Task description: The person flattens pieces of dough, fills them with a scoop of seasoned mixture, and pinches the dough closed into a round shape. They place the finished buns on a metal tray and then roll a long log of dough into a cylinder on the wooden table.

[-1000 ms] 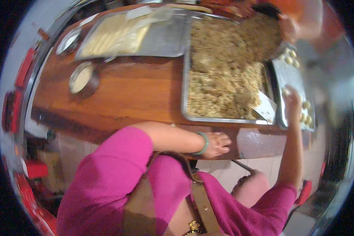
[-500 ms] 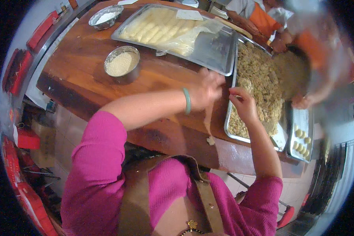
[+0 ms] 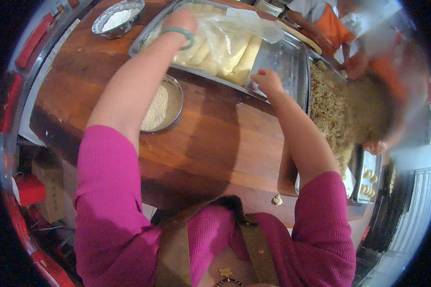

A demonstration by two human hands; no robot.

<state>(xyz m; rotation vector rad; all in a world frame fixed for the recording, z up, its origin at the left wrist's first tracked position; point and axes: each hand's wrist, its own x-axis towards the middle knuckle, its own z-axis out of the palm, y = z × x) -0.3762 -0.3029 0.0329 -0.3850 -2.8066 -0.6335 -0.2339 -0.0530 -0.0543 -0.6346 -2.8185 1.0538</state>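
A metal tray of pale yellow dough rolls stands across the table from me. Bunched over the rolls lies a clear plastic sheet, leaving several at the right uncovered. My left hand reaches over the tray's left part, closed on the sheet, its fingertips hidden. At the tray's near rim is my right hand, its fingers pinched together. A small whitish bit shows under those fingers; what it is I cannot make out. Beneath my left forearm stands a bowl of pale grains, partly covered.
A bowl of white powder sits far left. To the right, a tray of brown crumbly filling lies beside a small tray with round dough pieces. A co-worker's hand is there, beside a blurred dark round shape. A crumb lies near me.
Both hands have moved from beside the filling tray to the dough tray, the left to its far left. The plastic sheet is bunched up, baring rolls on the right. My view has shifted.
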